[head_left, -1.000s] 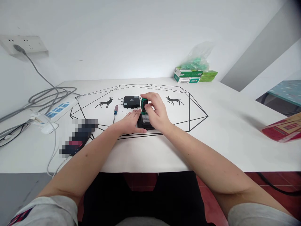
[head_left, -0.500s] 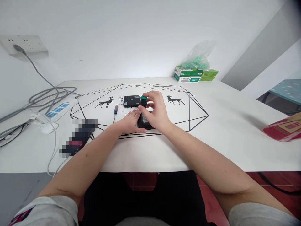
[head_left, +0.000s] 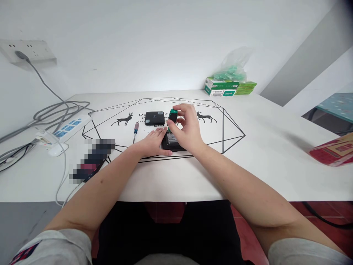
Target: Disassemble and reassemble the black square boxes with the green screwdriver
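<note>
My right hand (head_left: 188, 127) grips the green and black handle of a screwdriver (head_left: 173, 116), its shaft pointing down at a black device (head_left: 174, 142) with a pale label. Whether the tip touches the device is too small to tell. At the device's left edge, my left hand (head_left: 154, 142) lies with its fingers spread and its thumb along the near side. A flat black box (head_left: 154, 118) with small stickers sits just behind the hands. Left of it lies another screwdriver (head_left: 136, 128) with a blue and reddish handle.
A power strip (head_left: 70, 127) and coiled grey cables are on the left, with a pixelated dark object (head_left: 92, 162) nearer me. Green and white boxes (head_left: 222, 86) under a plastic bag stand at the back. On the right edge is a red package (head_left: 332, 151).
My right hand has shifted slightly right with the green screwdriver, whose handle now leans to the right, and its shaft has come into view. My left hand stays in place.
</note>
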A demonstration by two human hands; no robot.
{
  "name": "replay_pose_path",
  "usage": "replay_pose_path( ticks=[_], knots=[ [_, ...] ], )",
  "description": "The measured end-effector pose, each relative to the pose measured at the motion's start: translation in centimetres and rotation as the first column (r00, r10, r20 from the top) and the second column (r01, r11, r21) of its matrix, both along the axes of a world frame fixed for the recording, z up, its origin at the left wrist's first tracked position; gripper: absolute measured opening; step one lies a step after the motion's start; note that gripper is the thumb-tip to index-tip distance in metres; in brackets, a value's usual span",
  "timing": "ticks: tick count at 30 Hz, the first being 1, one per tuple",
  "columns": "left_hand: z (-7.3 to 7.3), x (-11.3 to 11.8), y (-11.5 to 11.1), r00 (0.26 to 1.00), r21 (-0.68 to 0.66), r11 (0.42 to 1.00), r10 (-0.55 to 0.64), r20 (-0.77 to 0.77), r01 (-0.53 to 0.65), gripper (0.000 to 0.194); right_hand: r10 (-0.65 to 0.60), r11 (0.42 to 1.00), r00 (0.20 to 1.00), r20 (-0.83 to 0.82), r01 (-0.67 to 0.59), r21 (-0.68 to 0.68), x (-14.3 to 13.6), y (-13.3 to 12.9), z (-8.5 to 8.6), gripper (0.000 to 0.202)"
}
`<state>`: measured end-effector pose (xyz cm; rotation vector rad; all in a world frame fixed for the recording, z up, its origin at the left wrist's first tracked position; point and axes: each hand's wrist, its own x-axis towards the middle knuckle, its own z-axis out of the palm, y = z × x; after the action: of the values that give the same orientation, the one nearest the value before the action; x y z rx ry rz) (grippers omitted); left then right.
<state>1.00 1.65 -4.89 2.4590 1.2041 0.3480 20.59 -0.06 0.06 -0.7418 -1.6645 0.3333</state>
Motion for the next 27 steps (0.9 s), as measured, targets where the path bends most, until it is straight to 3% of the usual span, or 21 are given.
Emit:
replay_pose_path(
  ticks=[7, 10, 12, 14, 18, 21, 24, 27],
  knots=[
    [0.8, 0.0, -0.4, 1.000, -0.087, 0.996, 0.030, 0.002, -0.030, 0.123, -0.037, 0.998, 0.998, -0.046, 0.039, 0.040, 0.2, 0.4, 0.0, 0.038],
    [1.5, 0.1, -0.5, 0.989, -0.041, 0.995, 0.096, 0.117, -0.091, 0.085, -0.078, 0.995, 0.994, -0.079, 0.083, 0.059, 0.5, 0.9, -0.1, 0.039],
    [1.8, 0.3, -0.4, 0.978, 0.070, 0.993, 0.076, 0.193, -0.091, 0.047, -0.106, 0.992, 0.990, -0.089, 0.111, 0.061, 0.6, 1.2, -0.3, 0.039],
    [2.0, 0.5, -0.3, 0.976, 0.167, 0.984, 0.030, 0.215, -0.067, 0.024, -0.117, 0.991, 0.988, -0.097, 0.123, 0.055, 0.7, 1.5, -0.4, 0.039],
    [1.9, 0.5, 0.1, 0.982, 0.208, 0.975, 0.040, 0.184, -0.079, 0.018, -0.117, 0.990, 0.986, -0.123, 0.125, 0.061, 1.4, 2.4, -0.6, 0.040],
    [1.7, 0.0, 0.7, 0.977, 0.212, 0.954, 0.198, 0.083, -0.212, 0.019, -0.161, 0.983, 0.977, -0.137, 0.171, 0.067, 2.6, 3.6, -0.6, 0.042],
    [1.5, -0.8, 1.3, 0.924, 0.257, 0.897, 0.381, -0.032, -0.360, 0.025, -0.217, 0.973, 0.962, -0.165, 0.228, 0.046, 4.2, 5.3, -0.8, 0.043],
    [1.5, -1.4, 1.7, 0.885, 0.271, 0.863, 0.460, -0.068, -0.427, 0.026, -0.288, 0.957, 0.952, -0.106, 0.290, 0.004, 5.8, 7.0, -1.1, 0.042]
  ],
)
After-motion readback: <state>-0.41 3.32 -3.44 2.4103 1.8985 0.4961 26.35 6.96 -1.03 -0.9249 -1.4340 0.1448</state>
